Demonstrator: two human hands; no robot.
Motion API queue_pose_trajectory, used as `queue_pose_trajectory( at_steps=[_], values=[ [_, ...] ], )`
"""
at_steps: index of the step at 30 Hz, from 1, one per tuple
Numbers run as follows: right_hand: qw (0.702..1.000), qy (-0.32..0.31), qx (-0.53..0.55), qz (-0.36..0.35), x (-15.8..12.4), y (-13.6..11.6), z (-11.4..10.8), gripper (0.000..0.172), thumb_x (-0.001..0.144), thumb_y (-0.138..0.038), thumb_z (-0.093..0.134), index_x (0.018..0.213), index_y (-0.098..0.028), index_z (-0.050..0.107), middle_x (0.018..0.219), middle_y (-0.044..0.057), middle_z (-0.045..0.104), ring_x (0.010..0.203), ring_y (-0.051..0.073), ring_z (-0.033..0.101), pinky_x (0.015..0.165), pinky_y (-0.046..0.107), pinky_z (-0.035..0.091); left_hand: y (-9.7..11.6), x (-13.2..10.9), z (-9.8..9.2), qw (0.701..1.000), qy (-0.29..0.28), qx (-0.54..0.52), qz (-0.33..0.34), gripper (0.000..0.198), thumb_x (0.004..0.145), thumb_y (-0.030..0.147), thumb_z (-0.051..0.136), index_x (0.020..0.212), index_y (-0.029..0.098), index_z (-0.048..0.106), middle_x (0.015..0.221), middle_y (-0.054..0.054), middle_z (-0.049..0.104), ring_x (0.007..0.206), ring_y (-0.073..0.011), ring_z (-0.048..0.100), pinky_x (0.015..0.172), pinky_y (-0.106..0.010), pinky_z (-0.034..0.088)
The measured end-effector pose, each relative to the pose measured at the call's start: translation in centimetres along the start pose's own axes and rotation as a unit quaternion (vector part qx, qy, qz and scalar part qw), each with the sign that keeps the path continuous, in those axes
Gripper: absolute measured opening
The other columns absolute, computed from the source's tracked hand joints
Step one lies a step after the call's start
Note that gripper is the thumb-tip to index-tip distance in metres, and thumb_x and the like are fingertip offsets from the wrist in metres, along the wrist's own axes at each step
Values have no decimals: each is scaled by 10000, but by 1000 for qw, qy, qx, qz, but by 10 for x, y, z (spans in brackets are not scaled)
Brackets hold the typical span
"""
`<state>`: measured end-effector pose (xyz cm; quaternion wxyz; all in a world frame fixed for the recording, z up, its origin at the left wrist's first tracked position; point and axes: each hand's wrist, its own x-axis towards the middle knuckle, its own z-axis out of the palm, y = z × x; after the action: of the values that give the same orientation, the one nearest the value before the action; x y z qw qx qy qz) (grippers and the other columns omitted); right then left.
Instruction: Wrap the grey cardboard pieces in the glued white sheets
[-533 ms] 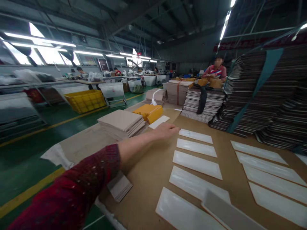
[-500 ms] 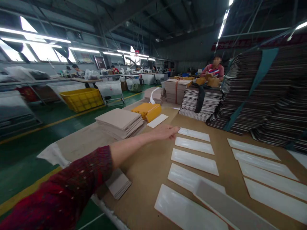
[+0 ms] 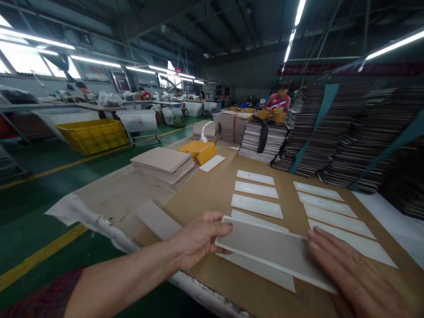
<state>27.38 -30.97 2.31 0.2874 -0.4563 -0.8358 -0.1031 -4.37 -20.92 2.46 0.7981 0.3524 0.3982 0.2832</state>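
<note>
1. Item in hand: a grey board (image 3: 265,245), a long strip with a pale edge, is held tilted above the near part of the work table (image 3: 198,198), over the nearest white strips.
2. Left hand (image 3: 203,236): gripping the board's left end, thumb on the upper face, fingers beneath.
3. Right hand (image 3: 357,271): fingers extended together at the board's right end; blurred, thumb not visible. Whether it grips or merely presses cannot be told.
4. Step in hand, as judged: two-handed handling of this single board, grey face up. The next move calls for a steady hold at both ends and clearance from the strips below.
5. Directly beneath: a white strip (image 3: 261,271), partly covered by the board.
6. Beyond: a left column of white strips (image 3: 256,206) and a right column (image 3: 339,221), all lying flat, shiny side up.
7. Left side of table: grey pieces (image 3: 157,218) near the forearm; farther off, a stack of grey sheets (image 3: 162,161) and a yellow bundle (image 3: 198,152).
8. Far side: a strapped stack (image 3: 251,141) and taller dark stacks (image 3: 331,132); behind them, a co-worker (image 3: 278,102).
</note>
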Motion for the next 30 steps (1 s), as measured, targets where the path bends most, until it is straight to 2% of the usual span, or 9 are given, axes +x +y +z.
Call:
queue_pose_trajectory(
  at_steps=[2, 5, 7, 9, 14, 18, 24, 26, 30],
  values=[
    [968, 30, 72, 239, -15, -3, -7, 532, 954, -303, 529, 1479, -323, 445, 1447, 24, 554, 1233, 241, 601, 1055, 340, 501, -9, -3, 4, 1000, 24, 6, 18, 449, 637, 386, 856, 957, 136, 665, 861, -66, 728, 739, -162, 671, 654, -271, 574],
    [797, 42, 293, 527, -29, -14, -13, 495, 920, -554, 554, 1326, -275, 604, 1326, 78, 641, 1104, 270, 663, 827, 334, 611, -19, -5, 10, 999, 38, 15, 35, 458, 635, 403, 862, 953, 155, 645, 874, -55, 732, 753, -159, 673, 689, -278, 574],
    [691, 39, 429, 580, -29, -25, -14, 512, 870, -637, 587, 1160, -231, 703, 1190, 104, 697, 1004, 263, 674, 709, 300, 605, -24, -6, 15, 999, 37, 22, 33, 475, 633, 410, 864, 971, 167, 636, 907, -53, 736, 789, -165, 680, 721, -289, 577],
    [642, 35, 498, 582, -26, -36, -12, 503, 824, -654, 646, 1043, -211, 741, 1044, 96, 721, 873, 223, 657, 603, 250, 553, -30, -8, 23, 998, 37, 32, 27, 492, 632, 423, 863, 990, 184, 625, 927, -45, 738, 816, -174, 687, 730, -298, 577],
    [621, 30, 511, 593, -24, -46, -5, 406, 697, -578, 816, 862, -217, 728, 813, 21, 693, 747, 177, 613, 617, 229, 490, -41, -11, 38, 996, 41, 68, 34, 547, 624, 461, 846, 1042, 200, 611, 892, -29, 744, 775, -179, 696, 691, -291, 566],
    [631, 14, 509, 585, -24, -46, -2, 416, 659, -563, 840, 661, -204, 630, 677, -7, 647, 645, 147, 576, 580, 213, 454, -48, -14, 37, 991, 87, 89, 57, 510, 621, 460, 818, 1002, 186, 618, 816, -15, 736, 702, -154, 677, 603, -229, 513],
    [574, -96, 517, 627, -3, -32, 13, 463, 604, -633, 818, 804, -249, 653, 832, 54, 736, 735, 288, 685, 628, 358, 560, -43, -18, 12, 992, 92, 57, 72, 450, 583, 415, 822, 892, 193, 582, 752, 8, 707, 627, -132, 635, 510, -199, 440],
    [586, -107, 521, 612, 14, -25, 25, 469, 608, -631, 815, 830, -252, 651, 871, 61, 740, 757, 293, 687, 644, 368, 569, -34, -17, -4, 989, 104, 50, 89, 458, 552, 370, 843, 874, 184, 577, 731, 16, 694, 594, -106, 605, 499, -181, 400],
    [653, -119, 508, 549, 62, -19, 52, 504, 649, -586, 822, 991, -243, 682, 875, 29, 713, 666, 182, 618, 537, 255, 508, -8, -10, -44, 979, 135, 64, 138, 495, 541, 339, 854, 920, 169, 583, 729, 14, 678, 594, -101, 595, 515, -188, 390]
  ],
)
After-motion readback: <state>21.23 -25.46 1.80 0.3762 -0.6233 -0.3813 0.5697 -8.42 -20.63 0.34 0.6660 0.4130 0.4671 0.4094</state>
